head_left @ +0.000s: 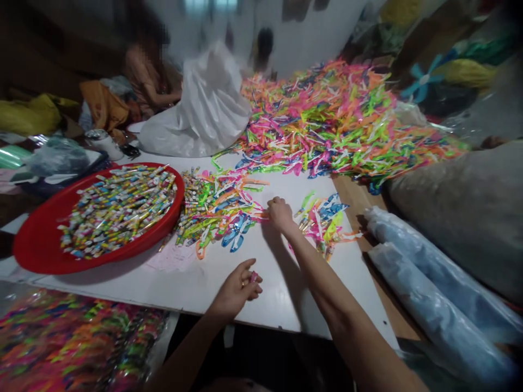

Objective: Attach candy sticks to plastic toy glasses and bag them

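My left hand hovers over the front of the white tabletop, fingers curled around a small pink item; a ring shows on one finger. Further forward, my right hand has its fingers pinched together at the right edge of a pile of colourful plastic pieces and printed tubes. A pink strip meets its fingertips; whether it is gripped is hard to make out. Right of that hand lies a smaller cluster of similar bright pieces.
A red basin full of small printed tubes stands at left. Behind are a white sack and a large heap of bright plastic pieces. Plastic-wrapped rolls lie at right. Another person sits at the back left.
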A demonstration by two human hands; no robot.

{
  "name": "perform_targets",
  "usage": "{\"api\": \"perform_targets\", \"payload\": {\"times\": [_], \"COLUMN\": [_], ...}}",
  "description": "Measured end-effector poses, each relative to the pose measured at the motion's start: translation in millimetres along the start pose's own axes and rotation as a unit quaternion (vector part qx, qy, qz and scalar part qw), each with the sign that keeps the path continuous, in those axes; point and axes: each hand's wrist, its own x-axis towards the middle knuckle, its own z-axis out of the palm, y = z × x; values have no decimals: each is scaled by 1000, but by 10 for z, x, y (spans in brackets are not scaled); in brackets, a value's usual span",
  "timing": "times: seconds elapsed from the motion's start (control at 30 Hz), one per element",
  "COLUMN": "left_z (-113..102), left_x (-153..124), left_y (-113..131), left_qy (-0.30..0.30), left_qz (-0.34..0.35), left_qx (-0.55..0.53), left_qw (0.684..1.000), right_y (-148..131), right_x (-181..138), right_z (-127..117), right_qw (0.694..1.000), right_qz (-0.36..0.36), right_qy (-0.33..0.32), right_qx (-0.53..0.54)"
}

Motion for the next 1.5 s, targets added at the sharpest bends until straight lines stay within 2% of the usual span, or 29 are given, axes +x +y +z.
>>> {"api": "perform_targets", "payload": {"times": [0.07,0.13,0.27,0.33,0.4,0.47,0.53,0.63,0.73,0.87,0.97,1.07,1.27,1.5], "left_z": [-43,-116,-193,-178,-155,-142,-142,-150,-149,-124,-102,-76,-10,-10], "left_x": [40,96,227,260,249,199,125,8,-73,-107,-114,-121,-108,-153], "left_y": [83,175,284,299,298,292,286,283,288,276,251,235,219,203], "left_qy": [6,32,97,106,91,72,67,71,60,50,21,-5,-1,10], "left_qz": [7,19,44,62,90,122,144,138,131,140,122,116,128,131], "left_qx": [-6,-28,-82,-85,-73,-58,-49,-36,-26,-36,-24,-38,-68,-19], "left_qw": [1000,999,991,989,989,988,986,987,989,988,992,992,989,991], "right_y": [-98,-66,89,85,-9,-168,-337,-490,-511,-522,-563,-578,-505,-487], "right_x": [166,206,41,-123,-331,-567,-792,-1019,-1101,-1160,-1217,-1250,-1275,-1354], "right_z": [122,204,222,162,91,51,66,149,177,145,180,237,283,354], "right_qw": [999,999,998,994,961,897,855,822,797,783,762,762,773,750], "right_qz": [9,11,13,5,-20,-58,-80,-44,-29,-59,-44,-26,-15,14], "right_qy": [-30,-44,-44,-3,78,138,136,113,115,96,72,90,121,94], "right_qx": [11,25,44,114,265,416,495,556,591,611,643,641,623,654]}}
